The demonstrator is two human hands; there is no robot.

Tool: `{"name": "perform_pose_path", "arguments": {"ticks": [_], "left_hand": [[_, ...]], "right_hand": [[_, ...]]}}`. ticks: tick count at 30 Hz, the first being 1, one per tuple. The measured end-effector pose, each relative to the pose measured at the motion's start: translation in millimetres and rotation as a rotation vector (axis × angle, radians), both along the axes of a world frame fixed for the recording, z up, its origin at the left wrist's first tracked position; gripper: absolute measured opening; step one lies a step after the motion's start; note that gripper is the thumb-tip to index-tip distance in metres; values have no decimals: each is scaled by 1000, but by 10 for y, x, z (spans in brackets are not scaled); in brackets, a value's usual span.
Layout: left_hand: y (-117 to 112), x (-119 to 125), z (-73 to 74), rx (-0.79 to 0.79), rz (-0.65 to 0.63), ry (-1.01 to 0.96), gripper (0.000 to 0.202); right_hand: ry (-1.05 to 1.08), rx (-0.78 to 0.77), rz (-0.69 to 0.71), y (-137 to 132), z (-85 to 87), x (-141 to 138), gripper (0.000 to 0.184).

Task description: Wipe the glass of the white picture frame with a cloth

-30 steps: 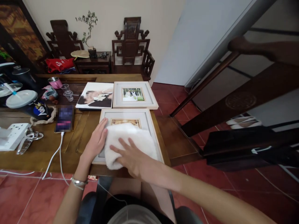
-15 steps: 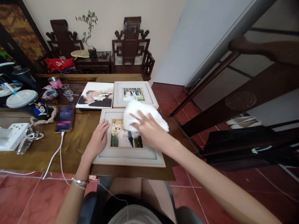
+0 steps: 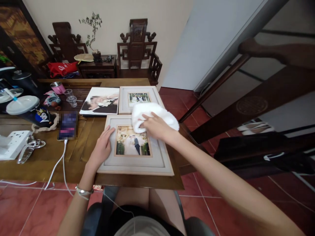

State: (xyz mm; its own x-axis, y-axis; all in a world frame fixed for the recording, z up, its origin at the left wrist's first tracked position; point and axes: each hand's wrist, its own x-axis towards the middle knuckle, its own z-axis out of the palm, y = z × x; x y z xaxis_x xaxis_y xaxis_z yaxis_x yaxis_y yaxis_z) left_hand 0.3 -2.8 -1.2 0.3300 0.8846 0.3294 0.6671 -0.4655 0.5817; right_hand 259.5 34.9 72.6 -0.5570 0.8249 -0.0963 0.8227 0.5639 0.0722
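Note:
A pale wooden photo frame (image 3: 157, 164) lies flat at the near edge of the wooden table (image 3: 83, 137), with a wedding photo behind its glass. My left hand (image 3: 102, 148) rests flat and open on the frame's left border. My right hand (image 3: 155, 126) presses a white cloth (image 3: 159, 113) onto the frame's far right corner, fingers curled on it. A second framed photo (image 3: 150, 93) lies just behind, partly covered by the cloth. An unframed photo print (image 3: 100, 101) lies to its left.
A phone (image 3: 67, 124) on a white cable, a white power strip (image 3: 13, 142), a dark tumbler (image 3: 36, 113), a pink cup (image 3: 57, 87) and small plastic cups (image 3: 71, 97) crowd the table's left. Carved wooden chairs (image 3: 137, 49) stand behind. A dark stair rail (image 3: 246, 98) runs at right.
My right hand swept the white cloth from the frame's near part up to its far right corner, uncovering the photo. My left hand stayed on the frame's left border.

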Motion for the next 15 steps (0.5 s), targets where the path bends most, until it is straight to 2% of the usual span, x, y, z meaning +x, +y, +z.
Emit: {"name": "perform_pose_path", "arguments": {"ticks": [3, 5, 8, 12, 15], "left_hand": [[13, 6, -29, 11, 6, -18, 50], [16, 12, -44, 20, 15, -31, 51], [9, 21, -49, 22, 21, -41, 50], [-5, 20, -47, 13, 11, -44, 50], [-5, 8, -38, 8, 2, -24, 51]], "right_hand": [[-27, -14, -75, -118, 55, 219, 50], [-27, -22, -74, -270, 75, 271, 55], [8, -85, -38, -632, 114, 265, 57], [90, -274, -4, -1183, 198, 270, 53], [133, -342, 0, -1366, 251, 304, 54]]}}
